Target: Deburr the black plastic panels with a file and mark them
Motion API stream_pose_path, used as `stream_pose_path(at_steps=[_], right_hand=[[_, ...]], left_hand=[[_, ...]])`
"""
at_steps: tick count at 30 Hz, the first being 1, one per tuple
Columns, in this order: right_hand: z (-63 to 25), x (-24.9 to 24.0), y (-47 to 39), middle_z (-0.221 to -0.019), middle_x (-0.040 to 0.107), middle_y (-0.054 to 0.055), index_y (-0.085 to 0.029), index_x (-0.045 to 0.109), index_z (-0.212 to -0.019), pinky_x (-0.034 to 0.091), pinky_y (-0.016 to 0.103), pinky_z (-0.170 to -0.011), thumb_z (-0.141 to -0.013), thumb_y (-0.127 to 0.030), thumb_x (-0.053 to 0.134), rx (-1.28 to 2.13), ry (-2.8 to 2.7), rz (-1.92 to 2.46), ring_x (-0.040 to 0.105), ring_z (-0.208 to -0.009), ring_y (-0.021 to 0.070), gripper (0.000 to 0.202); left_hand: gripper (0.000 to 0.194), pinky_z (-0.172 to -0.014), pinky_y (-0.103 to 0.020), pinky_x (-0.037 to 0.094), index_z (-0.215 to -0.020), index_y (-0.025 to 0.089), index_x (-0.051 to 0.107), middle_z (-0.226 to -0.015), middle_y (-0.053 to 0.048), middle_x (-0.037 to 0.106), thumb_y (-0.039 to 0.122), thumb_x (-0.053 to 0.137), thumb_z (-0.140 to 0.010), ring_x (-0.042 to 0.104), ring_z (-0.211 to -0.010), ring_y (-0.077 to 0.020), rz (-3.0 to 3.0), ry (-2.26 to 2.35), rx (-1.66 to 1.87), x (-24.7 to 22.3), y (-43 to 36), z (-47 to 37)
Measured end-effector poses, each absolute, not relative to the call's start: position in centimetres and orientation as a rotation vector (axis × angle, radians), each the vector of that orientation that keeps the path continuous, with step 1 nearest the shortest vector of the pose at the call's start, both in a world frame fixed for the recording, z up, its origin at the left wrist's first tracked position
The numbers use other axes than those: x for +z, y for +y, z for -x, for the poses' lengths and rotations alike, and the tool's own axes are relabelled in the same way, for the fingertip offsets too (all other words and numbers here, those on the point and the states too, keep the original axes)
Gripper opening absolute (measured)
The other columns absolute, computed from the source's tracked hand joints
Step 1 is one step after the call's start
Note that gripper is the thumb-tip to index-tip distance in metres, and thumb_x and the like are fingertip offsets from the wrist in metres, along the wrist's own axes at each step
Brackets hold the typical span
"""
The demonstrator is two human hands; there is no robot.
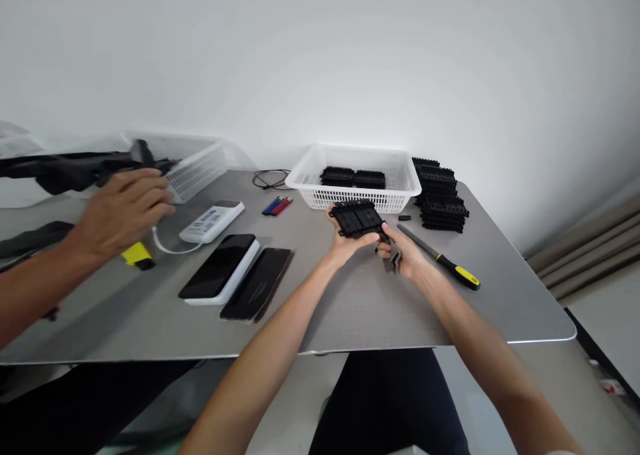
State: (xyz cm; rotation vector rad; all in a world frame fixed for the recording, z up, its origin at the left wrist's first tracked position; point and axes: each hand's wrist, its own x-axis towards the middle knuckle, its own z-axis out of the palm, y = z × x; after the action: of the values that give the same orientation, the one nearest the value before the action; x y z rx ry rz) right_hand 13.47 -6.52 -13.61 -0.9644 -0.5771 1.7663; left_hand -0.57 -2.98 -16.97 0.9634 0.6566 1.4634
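A grey bench (345,318) bears a white perforated basket (310,197), and just right of that, a stack of black panels (441,201). A file (440,258) lies near the right hand (407,253). Above the bench, before the basket, the left hand (344,243) is closed on the edge of a toothed black panel (359,218); the right, thumb at its corner, curls around a small dark piece (395,261). Farther left lies a red lighter (283,206).

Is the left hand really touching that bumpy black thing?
Touching. The head view shows it plainly: the left hand holds the bumpy black thing, with fingers against its left edge.
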Motion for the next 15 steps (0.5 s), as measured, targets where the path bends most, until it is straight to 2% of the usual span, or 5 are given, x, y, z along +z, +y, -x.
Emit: stream_pose_path(at_steps=[3,5,9,12,15], right_hand=[[-14.3,-13.5,-5.8,-0.052,0.042,-0.007,-0.020,0.045,-0.067,0.028,0.017,-0.038,-0.080,-0.035,0.070,1.625,-0.466,0.975,0.032,-0.041,0.0047,0.032],[-15.0,-13.3,-5.5,-0.053,0.040,-0.008,-0.020,0.044,-0.067,0.028,0.017,-0.038,-0.075,-0.033,0.074,1.508,-0.477,0.930,0.032,-0.041,0.0045,0.033],[-15.7,-13.0,-5.4,-0.055,0.035,-0.010,-0.020,0.046,-0.068,0.026,0.017,-0.039,-0.063,-0.035,0.082,1.374,-0.716,0.800,0.029,-0.043,0.0034,0.040],[-15.7,-13.1,-5.6,-0.054,0.030,-0.011,-0.021,0.053,-0.076,0.027,0.018,-0.041,-0.068,-0.044,0.077,1.269,-0.937,0.860,0.027,-0.044,0.0047,0.034],[-15.7,-13.6,-5.6,-0.056,0.040,-0.008,-0.020,0.062,-0.091,0.032,0.021,-0.046,-0.078,-0.048,0.064,1.039,-1.160,1.038,0.035,-0.047,0.0080,0.030]], left_hand=[[0.117,-0.104,-0.043,0.042,-0.132,0.036,0.036,-0.135,-0.007,0.054,0.021,0.095,-0.032,0.051,-0.126,-0.0258,-1.045,0.498,1.336,-16.4,-3.5,0.7],[0.102,-0.103,-0.044,0.043,-0.123,0.034,0.046,-0.138,-0.006,0.053,0.039,0.095,-0.034,0.049,-0.128,-0.0290,-0.992,0.374,1.239,-15.8,-3.6,0.9],[0.057,-0.098,-0.044,0.046,-0.108,0.027,0.060,-0.128,-0.007,0.062,0.067,0.069,-0.068,0.053,-0.124,-0.0295,-0.731,0.357,1.167,-15.2,-3.3,1.5],[0.054,-0.094,-0.043,0.049,-0.108,0.021,0.065,-0.115,-0.011,0.069,0.067,0.051,-0.082,0.059,-0.117,-0.0303,-0.615,0.405,0.986,-15.2,-3.1,1.7],[0.062,-0.096,-0.046,0.048,-0.116,0.018,0.065,-0.111,-0.015,0.070,0.067,0.040,-0.087,0.061,-0.114,-0.0323,-0.613,0.381,0.805,-15.4,-3.1,1.4]])
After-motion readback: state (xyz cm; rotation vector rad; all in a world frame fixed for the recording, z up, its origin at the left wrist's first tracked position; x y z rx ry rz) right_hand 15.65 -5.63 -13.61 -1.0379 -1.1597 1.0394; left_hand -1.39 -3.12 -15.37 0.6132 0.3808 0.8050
